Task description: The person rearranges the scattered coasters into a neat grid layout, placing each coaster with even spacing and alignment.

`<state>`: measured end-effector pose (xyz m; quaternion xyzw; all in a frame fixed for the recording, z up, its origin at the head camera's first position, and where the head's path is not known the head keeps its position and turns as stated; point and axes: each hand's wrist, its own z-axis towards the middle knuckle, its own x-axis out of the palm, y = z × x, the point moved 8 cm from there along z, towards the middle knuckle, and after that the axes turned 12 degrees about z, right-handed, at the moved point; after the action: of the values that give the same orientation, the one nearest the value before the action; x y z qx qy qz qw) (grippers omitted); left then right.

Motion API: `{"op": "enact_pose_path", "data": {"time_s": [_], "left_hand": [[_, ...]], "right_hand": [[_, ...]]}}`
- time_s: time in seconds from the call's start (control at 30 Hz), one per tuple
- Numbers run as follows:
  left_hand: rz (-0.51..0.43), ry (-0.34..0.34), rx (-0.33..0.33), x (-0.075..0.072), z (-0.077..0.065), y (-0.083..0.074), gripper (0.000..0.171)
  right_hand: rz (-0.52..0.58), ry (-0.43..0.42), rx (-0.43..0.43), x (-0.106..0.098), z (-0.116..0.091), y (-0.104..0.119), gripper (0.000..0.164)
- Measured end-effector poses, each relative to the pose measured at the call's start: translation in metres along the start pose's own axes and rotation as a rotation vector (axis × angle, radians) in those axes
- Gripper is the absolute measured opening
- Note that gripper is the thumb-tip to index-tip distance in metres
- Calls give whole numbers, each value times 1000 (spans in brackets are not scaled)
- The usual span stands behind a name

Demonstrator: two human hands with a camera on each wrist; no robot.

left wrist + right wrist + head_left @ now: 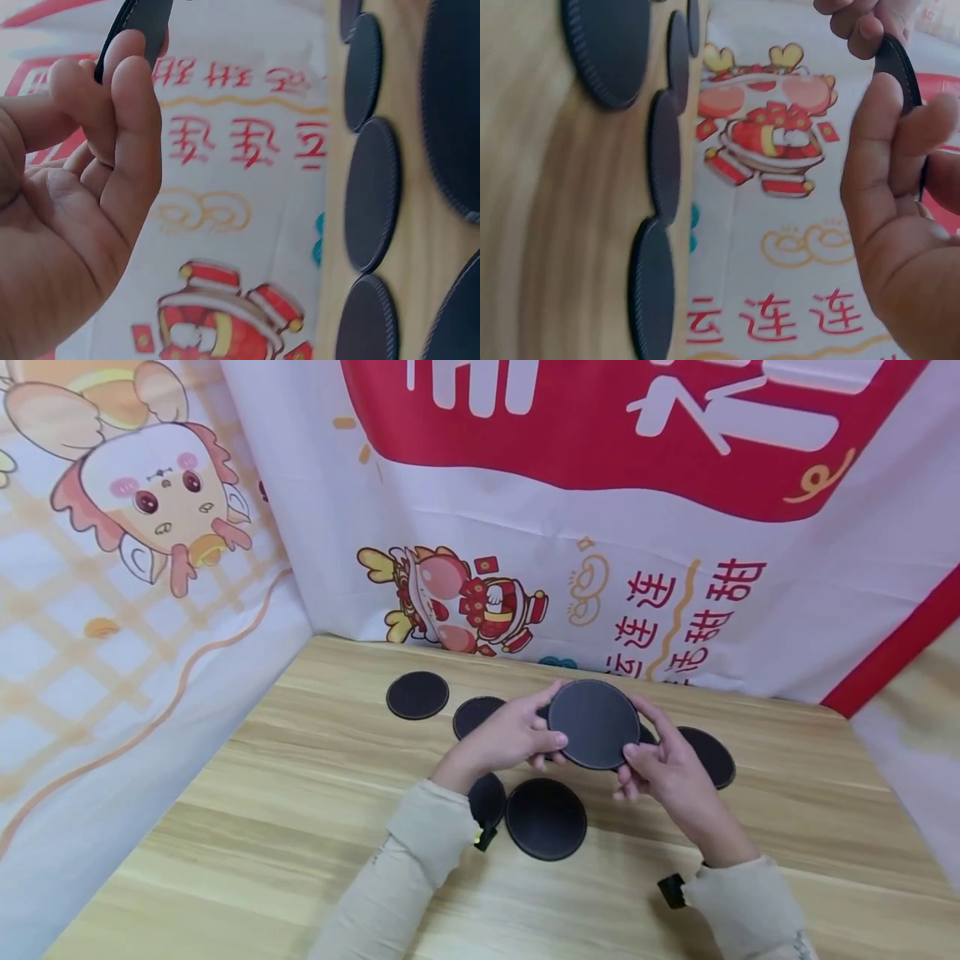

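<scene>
Both hands hold one round black coaster [594,724] with a stitched rim, raised over the table with its flat face toward the head camera. The left hand [506,733] pinches its left edge between thumb and fingers. On the opposite edge, the right hand [670,768] grips it the same way. Seen nearly edge-on, the held coaster [156,30] also shows at the top of the left wrist view. Beneath the hands lie a larger-looking black coaster [546,820] and another coaster [487,799], partly covered by the left sleeve.
Along the table's back, several black coasters form a row, from the far-left coaster [417,695] to the right-end coaster [708,757]; the hands hide some. A printed cloth [465,510] hangs behind the wooden table [247,810], and another patterned cloth [135,635] stands at left.
</scene>
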<state>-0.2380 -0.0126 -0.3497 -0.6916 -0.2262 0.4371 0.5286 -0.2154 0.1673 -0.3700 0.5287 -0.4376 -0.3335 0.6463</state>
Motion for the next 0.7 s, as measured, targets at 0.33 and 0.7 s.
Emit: {"op": "enact_pose_path", "data": {"time_s": [0.33, 0.7], "left_hand": [[102, -59, -141, 34, 18, 31, 77], [172, -45, -146, 51, 24, 41, 70]], "right_hand": [[-91, -36, 231, -31, -12, -27, 67], [-52, -3, 311, -59, -18, -33, 54]]}}
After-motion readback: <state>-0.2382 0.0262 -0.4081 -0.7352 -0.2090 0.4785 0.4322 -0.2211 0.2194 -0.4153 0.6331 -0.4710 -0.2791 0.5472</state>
